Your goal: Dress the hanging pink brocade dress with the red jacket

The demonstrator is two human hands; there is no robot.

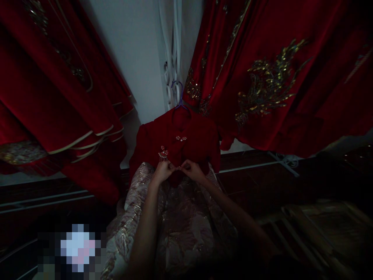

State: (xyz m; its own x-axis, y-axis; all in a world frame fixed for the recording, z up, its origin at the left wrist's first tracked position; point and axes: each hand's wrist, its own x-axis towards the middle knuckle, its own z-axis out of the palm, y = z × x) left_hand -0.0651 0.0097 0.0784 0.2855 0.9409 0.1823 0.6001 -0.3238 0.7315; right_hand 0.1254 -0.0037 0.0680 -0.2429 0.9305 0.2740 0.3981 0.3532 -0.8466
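Observation:
A red jacket point(201, 140) hangs in front of me on a purple hanger point(181, 102). A beaded button fastening point(181, 138) sits high on its front, and a beaded ornament with a short fringe point(163, 154) lies lower on the left. My left hand point(164, 171) pinches the jacket's front edge just below that ornament. Opposite it, my right hand point(192, 171) is closed at the same front opening. Their fingertips nearly meet at a small, pale beaded fastening, partly hidden by the fingers. Shiny pale brocade fabric point(183, 217) spreads beneath both forearms.
Red garments with gold trim point(72, 97) hang at the left. On the right hangs a red gown point(314, 97) with gold sequin embroidery. White metal bars point(175, 46) rise behind the hanger. A blurred wooden piece point(329, 225) stands lower right; a pixelated patch covers the lower left.

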